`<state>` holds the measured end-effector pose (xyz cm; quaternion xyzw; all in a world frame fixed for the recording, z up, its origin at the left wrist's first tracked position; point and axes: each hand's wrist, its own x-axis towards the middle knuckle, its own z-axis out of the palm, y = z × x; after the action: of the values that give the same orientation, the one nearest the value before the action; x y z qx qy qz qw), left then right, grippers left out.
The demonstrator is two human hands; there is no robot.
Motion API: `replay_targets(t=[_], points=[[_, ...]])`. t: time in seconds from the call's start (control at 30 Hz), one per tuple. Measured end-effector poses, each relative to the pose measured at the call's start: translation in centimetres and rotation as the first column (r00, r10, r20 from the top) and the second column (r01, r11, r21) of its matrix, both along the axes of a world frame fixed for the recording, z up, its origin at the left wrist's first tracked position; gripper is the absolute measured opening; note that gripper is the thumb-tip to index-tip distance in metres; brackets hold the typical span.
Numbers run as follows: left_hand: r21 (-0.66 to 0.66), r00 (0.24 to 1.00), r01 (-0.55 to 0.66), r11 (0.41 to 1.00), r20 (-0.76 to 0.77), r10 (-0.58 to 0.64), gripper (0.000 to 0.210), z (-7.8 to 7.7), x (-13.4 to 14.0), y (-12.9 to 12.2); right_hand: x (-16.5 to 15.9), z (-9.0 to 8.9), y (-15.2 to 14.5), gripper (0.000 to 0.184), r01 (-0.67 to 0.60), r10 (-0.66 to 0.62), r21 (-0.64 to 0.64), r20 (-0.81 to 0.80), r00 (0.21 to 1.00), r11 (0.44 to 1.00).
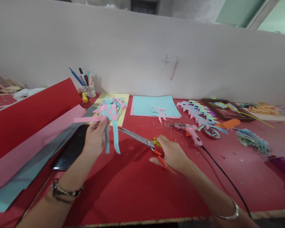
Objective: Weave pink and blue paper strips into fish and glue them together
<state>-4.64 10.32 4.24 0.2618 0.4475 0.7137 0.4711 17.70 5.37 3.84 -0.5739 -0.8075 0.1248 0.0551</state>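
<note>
Pinched in my left hand is a woven piece of pink and blue paper strips. One pink strip end points left, and blue strip ends hang down. My right hand grips scissors with yellow and red-orange handles. Their tips point left, close to the hanging blue strip; whether they touch it I cannot tell. Behind the woven piece lies a heap of pink and blue paper pieces on yellow paper.
A pink glue gun with a black cord lies right of the scissors. Blue sheets and braided paper strips lie at the back. A pen cup stands back left, near a black phone-like slab and coloured sheets.
</note>
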Motion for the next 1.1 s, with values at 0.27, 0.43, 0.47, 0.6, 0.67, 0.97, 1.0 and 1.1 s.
replay_targets(t=[0.27, 0.43, 0.47, 0.6, 0.67, 0.97, 1.0, 1.1], points=[[-0.094, 0.992, 0.046, 0.994, 0.12, -0.034, 0.017, -0.3, 0.3, -0.2, 0.0, 0.0, 0.2, 0.039, 0.056, -0.056, 0.028, 0.006, 0.998, 0.998], [-0.09, 0.992, 0.057, 0.994, 0.121, -0.046, 0.021, -0.3, 0.6, -0.3, 0.0, 0.1, 0.2, 0.039, 0.054, -0.054, 0.009, 0.0, 0.999, 0.999], [-0.098, 0.992, 0.054, 0.994, 0.117, -0.043, 0.022, -0.3, 0.6, -0.4, 0.0, 0.1, 0.2, 0.039, 0.051, -0.051, 0.006, -0.008, 0.999, 0.999], [-0.133, 0.995, 0.06, 0.989, 0.093, -0.048, 0.026, -0.2, 0.9, -0.5, 0.0, 0.2, 0.2, 0.038, 0.039, -0.039, -0.001, -0.042, 0.998, 0.999], [-0.129, 0.995, 0.07, 0.989, 0.086, -0.059, 0.026, -0.3, 1.0, -0.5, -0.1, 0.3, 0.2, 0.036, 0.039, -0.039, -0.011, -0.059, 0.998, 0.999], [-0.12, 0.992, 0.086, 0.989, 0.099, -0.074, 0.022, -0.5, 1.1, -0.5, -0.2, 0.5, 0.2, 0.033, 0.047, -0.052, -0.056, -0.102, 0.993, 0.997], [-0.123, 0.992, 0.088, 0.988, 0.1, -0.076, 0.022, -0.4, 1.1, -0.6, -0.2, 0.5, 0.2, 0.033, 0.046, -0.052, -0.057, -0.108, 0.993, 0.997], [-0.126, 0.991, 0.097, 0.987, 0.104, -0.084, 0.021, -0.4, 1.2, -0.6, -0.1, 0.5, 0.2, 0.035, 0.038, -0.045, -0.055, -0.127, 0.991, 0.998]])
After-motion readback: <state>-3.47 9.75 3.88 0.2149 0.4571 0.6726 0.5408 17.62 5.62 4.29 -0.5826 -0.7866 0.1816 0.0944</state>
